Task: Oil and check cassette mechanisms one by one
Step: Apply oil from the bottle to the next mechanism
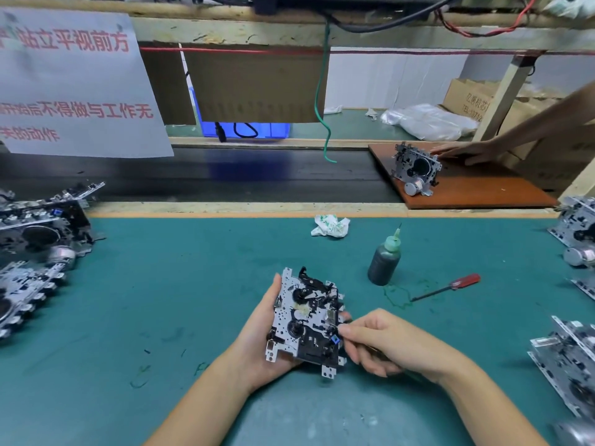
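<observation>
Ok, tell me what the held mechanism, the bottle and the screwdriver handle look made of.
Mechanism: likely stamped sheet metal, bright and perforated, with matte black parts, probably plastic. Bottle: apparently translucent soft plastic, dark contents showing through, green nozzle. Screwdriver handle: glossy red, probably plastic.

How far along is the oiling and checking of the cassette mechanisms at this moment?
In hand: the left hand holds one mechanism while the right hand works at its edge with a thin tool, hard to make out. The oil bottle and screwdriver rest on the mat. Stacks lie at left and right; which are finished cannot be told. Another mechanism sits on the brown board.
</observation>
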Motion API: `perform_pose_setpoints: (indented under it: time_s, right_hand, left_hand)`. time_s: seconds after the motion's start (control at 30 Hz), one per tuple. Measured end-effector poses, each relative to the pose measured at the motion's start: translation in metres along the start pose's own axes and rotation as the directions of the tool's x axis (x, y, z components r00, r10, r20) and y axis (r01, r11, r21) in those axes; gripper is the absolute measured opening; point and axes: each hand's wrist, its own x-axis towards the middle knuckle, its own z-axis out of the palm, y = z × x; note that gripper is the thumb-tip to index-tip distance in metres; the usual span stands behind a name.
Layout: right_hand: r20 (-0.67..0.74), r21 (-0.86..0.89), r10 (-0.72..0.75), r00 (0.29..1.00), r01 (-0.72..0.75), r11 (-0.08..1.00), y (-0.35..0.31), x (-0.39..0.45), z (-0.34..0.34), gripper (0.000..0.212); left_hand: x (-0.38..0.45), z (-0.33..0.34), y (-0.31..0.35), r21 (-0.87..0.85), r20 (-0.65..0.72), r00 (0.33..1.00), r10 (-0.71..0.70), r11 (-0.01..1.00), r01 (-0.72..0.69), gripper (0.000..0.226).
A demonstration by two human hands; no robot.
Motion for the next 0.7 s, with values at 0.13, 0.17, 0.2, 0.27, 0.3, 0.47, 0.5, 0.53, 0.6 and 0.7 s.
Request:
perform_pose_setpoints:
  time_s: [0.13,0.17,0.2,0.27,0.3,0.47,0.5,0.53,0.6,0.7]
  right_hand:
    - [0.02,-0.012,0.001,1.0,0.0,1.0,0.0009,-0.0015,0.0011,0.046]
    - [0.028,-0.007,0.005,1.0,-0.005,1.0,0.001,-0.0015,0.0016,0.046]
    - [0.036,0.007,0.012,0.999,-0.013,1.0,0.0009,-0.0014,0.002,0.046]
    - [0.05,0.023,0.029,0.998,-0.03,0.999,-0.0002,-0.0014,0.0021,0.048]
    - [0.058,0.019,0.037,0.998,-0.038,0.999,-0.0013,-0.0018,0.0017,0.05]
    - [0.058,-0.007,0.072,0.996,-0.071,0.997,-0.0041,-0.0038,0.0043,0.056]
    - [0.049,-0.005,0.074,0.996,-0.074,0.997,-0.0043,-0.0034,0.0052,0.057]
    - [0.043,-0.007,0.076,0.996,-0.076,0.997,-0.0043,-0.0028,0.0056,0.059]
    - [0.052,-0.017,0.087,0.995,-0.086,0.996,-0.005,-0.0016,0.0043,0.06]
    - [0.099,-0.043,0.13,0.986,-0.127,0.991,-0.0079,-0.0012,-0.0007,0.063]
  left_hand:
    - [-0.0002,-0.0002,-0.0004,0.014,-0.015,1.0,0.003,1.0,-0.003,0.08]
    - [-0.0003,0.0002,-0.0002,0.018,-0.017,1.0,0.003,1.0,-0.003,0.08]
    - [-0.0007,0.0006,-0.0003,0.02,-0.02,1.0,0.004,1.0,-0.004,0.079]
    - [-0.0013,0.0013,-0.0002,0.027,-0.03,0.999,0.009,1.0,-0.008,0.079]
    - [-0.0017,0.002,-0.0003,0.033,-0.034,0.999,0.014,0.999,-0.013,0.079]
    - [-0.0027,0.0053,-0.0007,0.046,-0.053,0.998,0.025,0.999,-0.022,0.077]
    - [-0.0023,0.0057,-0.0008,0.046,-0.057,0.998,0.026,0.999,-0.023,0.077]
    - [-0.002,0.006,-0.001,0.045,-0.063,0.998,0.028,0.999,-0.025,0.076]
    - [-0.0009,0.006,-0.0013,0.047,-0.076,0.997,0.032,0.999,-0.028,0.076]
    - [0.0011,0.0053,-0.0021,0.047,-0.088,0.996,0.034,0.998,-0.03,0.075]
